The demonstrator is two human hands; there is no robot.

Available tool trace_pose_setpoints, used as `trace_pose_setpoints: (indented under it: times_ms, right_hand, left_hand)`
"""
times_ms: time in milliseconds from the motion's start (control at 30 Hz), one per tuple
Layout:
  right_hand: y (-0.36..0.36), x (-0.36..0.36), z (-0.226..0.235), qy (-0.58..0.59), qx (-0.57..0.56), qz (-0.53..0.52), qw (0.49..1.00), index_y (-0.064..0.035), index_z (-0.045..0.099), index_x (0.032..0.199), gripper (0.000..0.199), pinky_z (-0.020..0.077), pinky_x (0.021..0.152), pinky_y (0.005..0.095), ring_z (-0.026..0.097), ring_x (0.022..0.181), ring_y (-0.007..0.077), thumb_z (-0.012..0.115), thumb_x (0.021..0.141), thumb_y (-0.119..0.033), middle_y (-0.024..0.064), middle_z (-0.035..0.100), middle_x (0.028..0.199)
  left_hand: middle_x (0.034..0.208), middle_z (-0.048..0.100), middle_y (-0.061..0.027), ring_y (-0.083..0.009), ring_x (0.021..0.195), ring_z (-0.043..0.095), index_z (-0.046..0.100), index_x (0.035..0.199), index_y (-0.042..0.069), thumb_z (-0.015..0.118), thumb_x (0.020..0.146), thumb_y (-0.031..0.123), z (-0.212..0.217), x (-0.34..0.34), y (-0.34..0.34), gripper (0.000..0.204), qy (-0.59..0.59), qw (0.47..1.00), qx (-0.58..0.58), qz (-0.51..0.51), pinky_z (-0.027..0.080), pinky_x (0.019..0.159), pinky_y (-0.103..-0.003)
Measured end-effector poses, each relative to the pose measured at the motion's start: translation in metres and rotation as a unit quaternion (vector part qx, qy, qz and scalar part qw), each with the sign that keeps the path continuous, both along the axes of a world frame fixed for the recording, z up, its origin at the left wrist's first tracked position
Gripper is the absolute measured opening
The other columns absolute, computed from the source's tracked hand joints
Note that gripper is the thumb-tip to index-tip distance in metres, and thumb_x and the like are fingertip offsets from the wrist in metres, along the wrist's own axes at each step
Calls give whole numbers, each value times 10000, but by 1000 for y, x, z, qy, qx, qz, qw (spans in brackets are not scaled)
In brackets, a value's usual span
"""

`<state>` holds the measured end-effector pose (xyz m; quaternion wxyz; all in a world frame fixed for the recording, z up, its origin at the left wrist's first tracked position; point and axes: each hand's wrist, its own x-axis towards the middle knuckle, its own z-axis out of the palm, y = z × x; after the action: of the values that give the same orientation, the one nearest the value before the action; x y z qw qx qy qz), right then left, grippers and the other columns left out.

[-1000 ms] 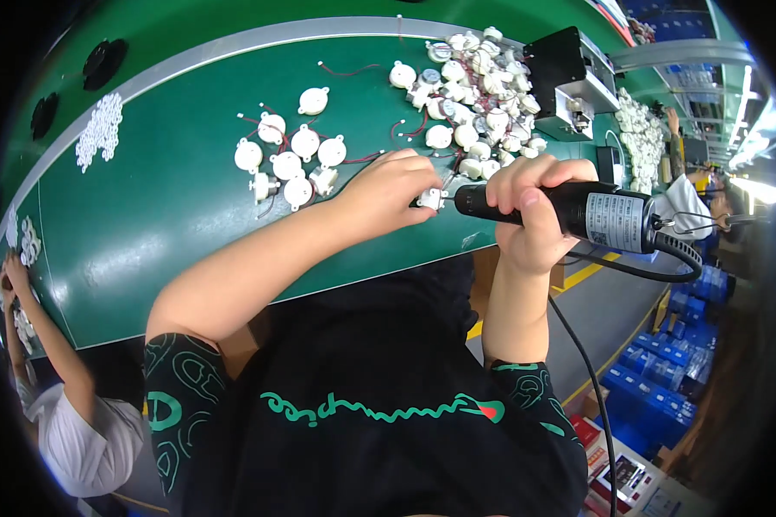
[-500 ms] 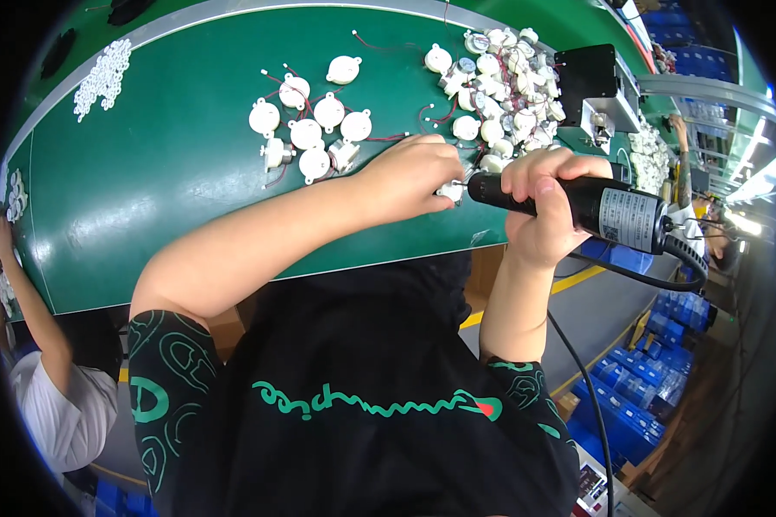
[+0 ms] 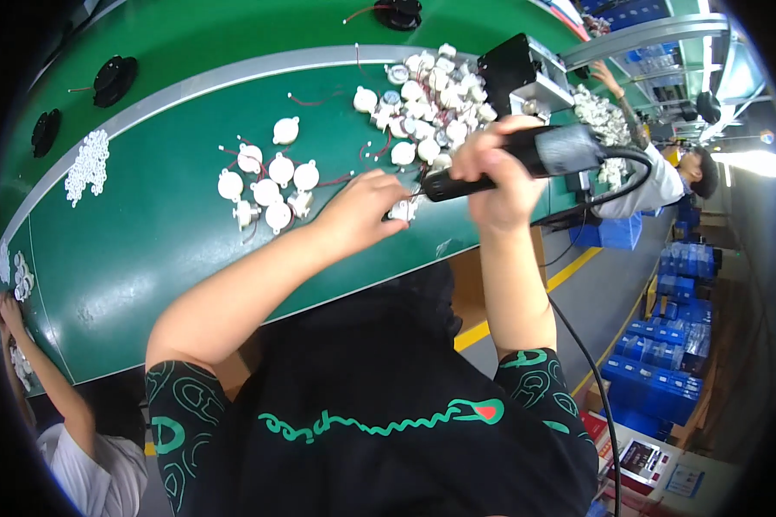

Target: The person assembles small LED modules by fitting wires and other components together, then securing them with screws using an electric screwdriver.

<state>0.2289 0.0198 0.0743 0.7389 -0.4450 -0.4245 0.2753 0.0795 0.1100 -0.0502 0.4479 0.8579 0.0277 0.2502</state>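
Note:
My right hand (image 3: 502,177) is wrapped round a black electric screwdriver (image 3: 539,155), held nearly level and pointing left. Its thin bit reaches a small white round part (image 3: 403,209) on the table. My left hand (image 3: 364,207) pinches that part from the left, thumb on the near side; the fingers hide some of it. To the left of my left hand lies a loose group of similar white round parts (image 3: 267,193), with side ears and thin red wires. Beyond the screwdriver is a big heap of such parts (image 3: 427,108).
A black box-shaped device (image 3: 526,73) stands right of the heap. Small white rings (image 3: 86,168) lie at the far left. Black round parts (image 3: 115,80) rest on a green surface past the metal rail (image 3: 259,65). Co-workers' arms (image 3: 47,353) show at both sides. The screwdriver's cable (image 3: 642,172) loops right.
The view has shifted, so the table's contents appear further left. The screwdriver's rear end has swung upward in the picture, while its bit stays at the part in my left hand.

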Motion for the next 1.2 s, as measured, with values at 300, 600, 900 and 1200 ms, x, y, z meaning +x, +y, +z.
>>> trace_pose_setpoints:
  times_ms: [300,600,900,1200]
  right_hand:
    - [34,151,40,-163,120,-342,918,-18,491,1020,265,525,575,314,602,560,174,630,825,94,97,570,761]
    - [53,168,4,-160,44,-322,932,-14,464,958,212,522,526,352,553,526,177,585,849,122,100,534,719]
    - [41,186,7,-178,35,-343,922,15,488,980,204,512,511,348,559,516,182,590,837,119,109,546,728]
    - [-14,201,60,-113,137,-394,902,0,502,982,195,515,509,361,552,531,202,576,820,81,104,554,681]
  left_hand:
    - [971,698,-83,-308,946,660,689,962,65,828,756,181,-2,-3,-5,274,-34,995,83,35,535,847,-431]
    - [926,669,-64,-299,913,648,659,926,75,820,757,201,0,-4,-2,265,-58,992,100,41,528,815,-430]
    - [944,672,-67,-306,917,648,661,932,71,821,760,205,2,-2,-3,270,-36,994,100,38,528,825,-427]
    - [1012,650,-74,-299,962,640,675,1006,55,797,733,106,8,-4,-3,303,-49,995,76,35,513,879,-421]
